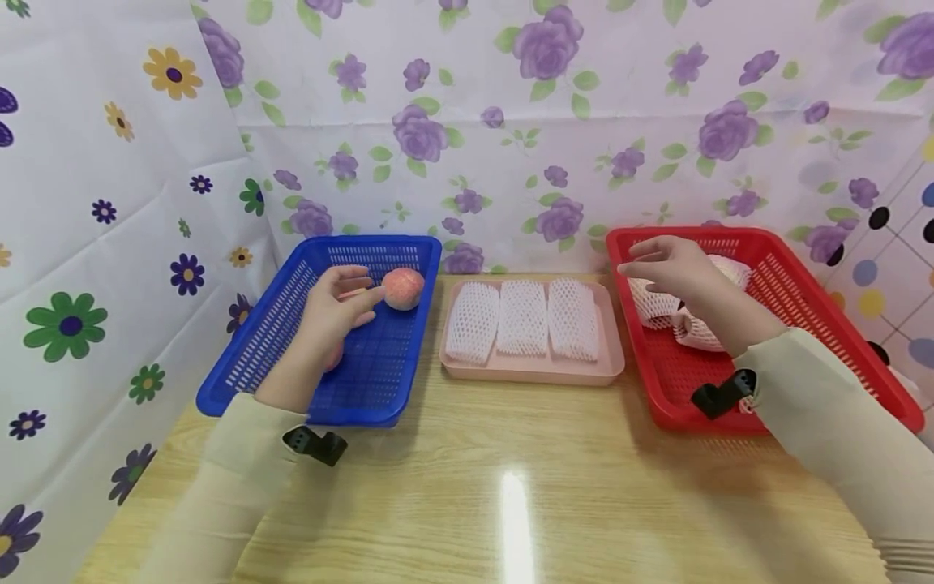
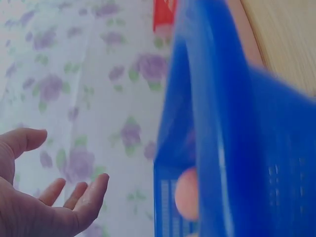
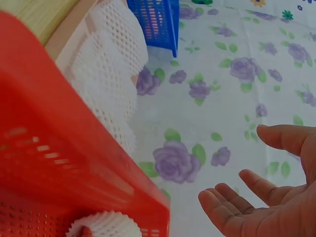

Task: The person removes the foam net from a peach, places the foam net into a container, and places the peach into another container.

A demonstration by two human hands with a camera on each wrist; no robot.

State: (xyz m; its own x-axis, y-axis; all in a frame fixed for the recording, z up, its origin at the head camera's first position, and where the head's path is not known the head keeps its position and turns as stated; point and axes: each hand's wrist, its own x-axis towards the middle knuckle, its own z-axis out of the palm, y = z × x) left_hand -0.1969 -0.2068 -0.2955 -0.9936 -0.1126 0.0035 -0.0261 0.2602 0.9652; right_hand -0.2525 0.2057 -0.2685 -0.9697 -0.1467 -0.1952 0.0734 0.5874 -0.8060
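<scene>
Head view: your left hand (image 1: 328, 312) hovers, empty, over the blue basket (image 1: 379, 381) at left, beside a pink fruit (image 1: 404, 289); your right hangs above the red basket (image 1: 674, 381), foam sleeves (image 1: 522, 318) trayed between. Left wrist: your grip is wide; dipping low could, we judge, snag the rim, though blur obscures clearance. Right wrist: equally wide, empty fingers (image 3: 224, 205), flowered cloth (image 3: 222, 123) behind, wood-grain tabletop (image 3: 34, 15) near.
</scene>
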